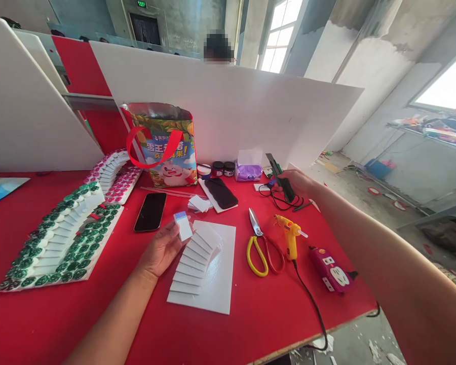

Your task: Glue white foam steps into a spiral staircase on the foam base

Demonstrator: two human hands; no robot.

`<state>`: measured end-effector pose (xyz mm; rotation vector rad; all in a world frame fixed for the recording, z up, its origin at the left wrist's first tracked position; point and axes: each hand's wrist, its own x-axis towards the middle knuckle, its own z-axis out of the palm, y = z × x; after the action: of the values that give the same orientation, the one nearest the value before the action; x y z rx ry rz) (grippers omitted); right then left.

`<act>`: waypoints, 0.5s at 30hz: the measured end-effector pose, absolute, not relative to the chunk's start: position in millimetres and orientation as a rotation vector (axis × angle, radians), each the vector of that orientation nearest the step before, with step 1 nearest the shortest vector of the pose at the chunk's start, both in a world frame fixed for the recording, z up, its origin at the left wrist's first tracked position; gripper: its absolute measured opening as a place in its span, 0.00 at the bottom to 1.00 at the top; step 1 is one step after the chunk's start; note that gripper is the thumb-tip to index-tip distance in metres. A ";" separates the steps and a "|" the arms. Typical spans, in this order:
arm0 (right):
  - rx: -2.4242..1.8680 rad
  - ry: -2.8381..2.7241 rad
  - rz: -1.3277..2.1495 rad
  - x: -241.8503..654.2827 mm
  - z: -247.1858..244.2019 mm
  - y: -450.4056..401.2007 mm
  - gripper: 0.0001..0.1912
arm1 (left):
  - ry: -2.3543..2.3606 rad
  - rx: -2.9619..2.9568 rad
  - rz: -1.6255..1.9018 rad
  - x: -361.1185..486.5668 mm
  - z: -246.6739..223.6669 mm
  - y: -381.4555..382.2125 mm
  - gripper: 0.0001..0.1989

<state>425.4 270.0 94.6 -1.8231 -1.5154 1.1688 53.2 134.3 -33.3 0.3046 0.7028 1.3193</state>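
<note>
My left hand (162, 249) is closed on a small white rectangular piece (183, 226) with a blue-printed end, held just above the far end of a curved stair of white strips (190, 269). That stair rests on a white board (223, 268). At the back right, my right hand (292, 181) grips a dark green utility knife (276, 170), its tip pointing up and left. Beyond the board lies a small stack of white pieces (199, 204). Scissors (256, 238) with yellow and red handles and a yellow glue gun (292, 238) lie right of the board.
Decorated stair models (59, 248) fill the left. A colourful bag (171, 147), jars (218, 168) and a purple tissue pack (248, 173) stand along the partition (243, 106). Two phones (150, 212) lie in front. A pink power strip (331, 269) sits near the right edge.
</note>
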 end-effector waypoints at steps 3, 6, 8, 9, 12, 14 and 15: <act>-1.794 -1.478 1.213 423.0 90.8 270.6 0.07 | 0.701 0.315 1.310 53.3 -32.0 134.4 0.08; -1.809 -1.485 1.173 421.2 87.8 273.9 0.08 | 0.706 0.322 1.305 53.1 -30.7 134.6 0.08; -1.851 -1.512 1.112 420.6 86.9 277.3 0.09 | 0.707 0.325 1.306 53.0 -30.3 134.9 0.08; -1.883 -1.533 1.078 420.2 86.6 279.1 0.09 | 0.705 0.328 1.306 52.9 -30.3 135.1 0.08; -2.001 -1.633 0.998 416.7 86.0 284.0 0.15 | 0.704 0.332 1.300 52.4 -31.2 135.7 0.07; -2.064 -1.742 0.944 409.7 84.6 286.9 0.19 | 0.714 0.330 1.287 51.9 -32.0 136.0 0.07; -2.083 -1.818 0.895 404.3 83.5 288.3 0.20 | 0.720 0.329 1.282 51.6 -32.2 136.0 0.07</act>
<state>404.3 288.3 83.5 -2.0832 -1.8181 0.8951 51.6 136.0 -32.2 0.3290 0.7196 1.2822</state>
